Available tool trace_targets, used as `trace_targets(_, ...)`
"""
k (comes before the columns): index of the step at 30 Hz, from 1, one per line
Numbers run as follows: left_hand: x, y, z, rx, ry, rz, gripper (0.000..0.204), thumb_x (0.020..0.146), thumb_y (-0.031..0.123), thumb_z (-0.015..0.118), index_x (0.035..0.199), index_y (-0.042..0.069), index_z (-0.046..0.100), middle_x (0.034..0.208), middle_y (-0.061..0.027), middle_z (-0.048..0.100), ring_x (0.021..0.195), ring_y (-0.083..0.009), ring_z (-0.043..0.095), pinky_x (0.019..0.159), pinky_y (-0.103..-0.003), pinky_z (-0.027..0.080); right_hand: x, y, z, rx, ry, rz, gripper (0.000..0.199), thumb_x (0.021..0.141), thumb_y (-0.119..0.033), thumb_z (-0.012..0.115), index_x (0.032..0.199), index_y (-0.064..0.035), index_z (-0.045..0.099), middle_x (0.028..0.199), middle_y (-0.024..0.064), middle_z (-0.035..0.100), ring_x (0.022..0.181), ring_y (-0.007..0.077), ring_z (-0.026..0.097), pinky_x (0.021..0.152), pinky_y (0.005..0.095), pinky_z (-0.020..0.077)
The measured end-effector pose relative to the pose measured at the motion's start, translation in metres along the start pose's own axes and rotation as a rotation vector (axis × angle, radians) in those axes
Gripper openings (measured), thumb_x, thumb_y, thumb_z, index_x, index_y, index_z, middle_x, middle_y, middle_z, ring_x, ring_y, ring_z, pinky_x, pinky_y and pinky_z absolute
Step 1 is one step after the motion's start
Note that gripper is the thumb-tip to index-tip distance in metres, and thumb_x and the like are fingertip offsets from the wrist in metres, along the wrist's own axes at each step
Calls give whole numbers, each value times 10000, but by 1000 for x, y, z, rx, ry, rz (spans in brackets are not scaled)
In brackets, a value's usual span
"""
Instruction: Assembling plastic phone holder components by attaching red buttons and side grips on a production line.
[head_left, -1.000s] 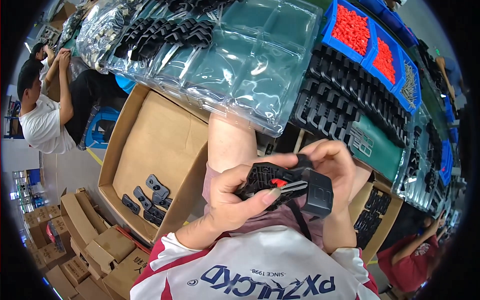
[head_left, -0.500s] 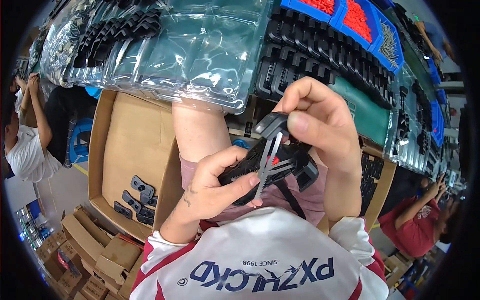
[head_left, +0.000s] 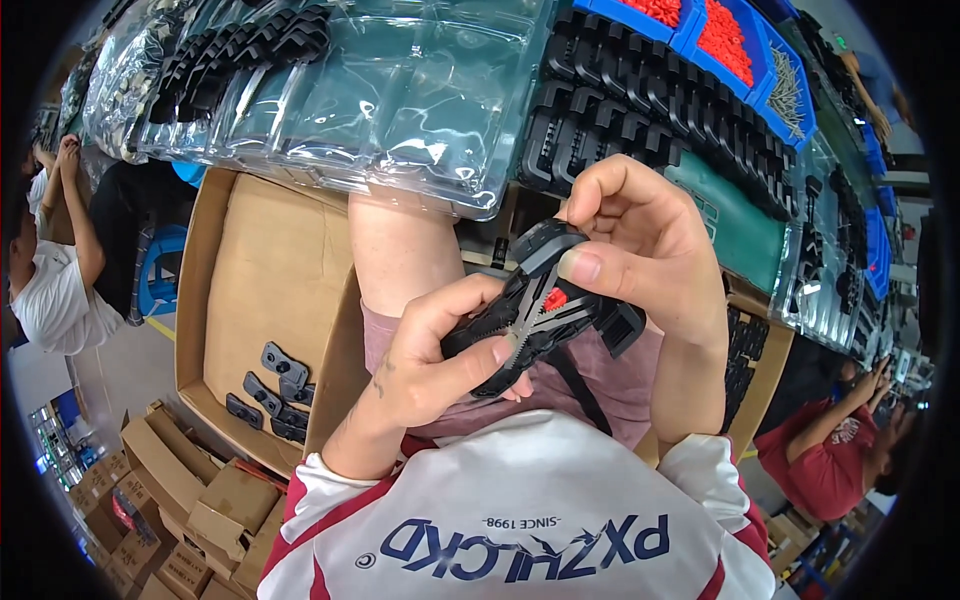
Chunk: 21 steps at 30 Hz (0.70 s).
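Observation:
Above my lap I hold a black plastic bracket assembly (head_left: 548,340) with both hands. Grey toothed strips (head_left: 524,318) cross inside it, and a small red piece (head_left: 555,298) sits near its middle. My left hand (head_left: 425,350) grips the near left end, thumb on top beside the strips and fingers beneath. My right hand (head_left: 650,255) is closed on the far side, its thumb pressed against the black end jaw (head_left: 548,245). Another black jaw (head_left: 622,328) sticks out at the right. My right fingertips are partly hidden behind the assembly.
A clear plastic tray (head_left: 440,150) overhangs the table edge. Rows of black brackets (head_left: 650,90) lie right of it, below blue bins with red parts (head_left: 725,45) and metal pins (head_left: 785,100). An open cardboard box (head_left: 265,240) with black parts stands left. Co-workers sit at both sides.
The far jaw and its toothed strip have swung down into the assembly. The strip stood up at a slant before and now lies flatter, and the red piece shows more fully.

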<state>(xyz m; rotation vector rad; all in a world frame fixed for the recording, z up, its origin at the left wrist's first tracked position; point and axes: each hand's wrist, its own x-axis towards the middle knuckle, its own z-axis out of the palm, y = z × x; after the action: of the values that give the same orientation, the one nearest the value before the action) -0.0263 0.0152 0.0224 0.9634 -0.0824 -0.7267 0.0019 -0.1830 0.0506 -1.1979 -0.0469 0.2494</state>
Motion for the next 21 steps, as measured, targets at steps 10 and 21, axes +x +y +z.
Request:
trace_targets(10, 1, -12, -1, 178, 32, 46, 163, 852, -44, 569, 1013, -44, 543, 789, -72, 614, 575, -109, 608, 544, -187, 495, -1, -1, -4, -34, -5, 79, 274, 702, 52, 746, 896, -15, 565, 801, 42, 615, 693, 70, 561, 650, 153, 448)
trace_targets(21, 8, -28, -9, 332, -61, 16, 132, 866, -5, 597, 993, -26, 628, 788, -7, 608, 598, -35, 472, 528, -140, 370, -30, 6, -5, -300, 10, 122, 294, 699, 85, 680, 960, 3, 571, 877, 76, 624, 721, 107, 574, 685, 194, 466)
